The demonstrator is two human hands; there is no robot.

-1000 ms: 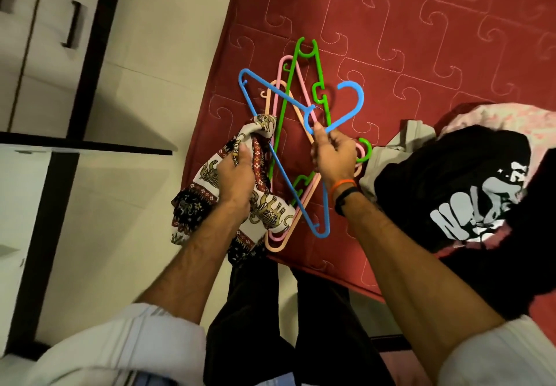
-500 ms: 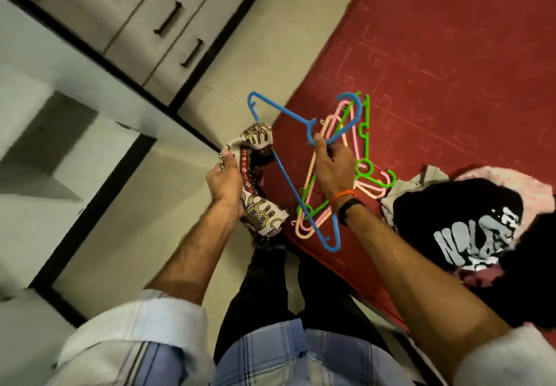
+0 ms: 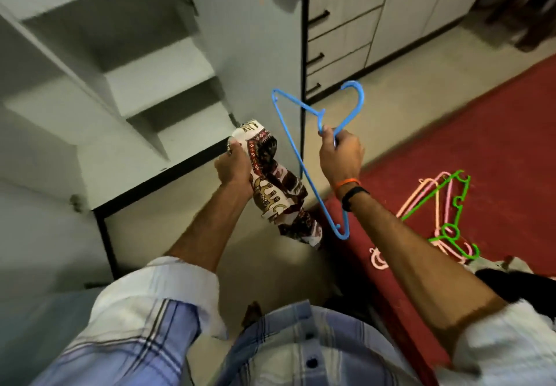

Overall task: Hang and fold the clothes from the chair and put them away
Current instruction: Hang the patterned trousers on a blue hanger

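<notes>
One blue hanger [image 3: 304, 157] is up in the air, held by the right hand [image 3: 341, 157], whose fingers are curled round the neck just under the hook. One patterned cloth [image 3: 276, 184] hangs bunched from the left hand [image 3: 233, 167], fingers wrapped round its upper part; the cloth trails down just beside the hanger's long bar, and I cannot tell whether the two touch. On the red bedspread [image 3: 496, 133] lies a pile of hangers: one green hanger [image 3: 451, 229] on top, and at least two pink hangers [image 3: 424, 193] under it, their count unsure where they overlap. A dark garment [image 3: 499, 277] shows at the bedspread's lower right, partly cut by the arm. Two bands [image 3: 350, 188] circle the right wrist, one orange and one black. Ahead stands an open wardrobe [image 3: 135, 91] with three pale shelves visible, its black-edged base near the cloth. To its right a drawer unit [image 3: 340, 34] shows four dark handles. A strip of beige floor [image 3: 400, 91] runs between the drawers and the bed's edge, and both hands are over it.
</notes>
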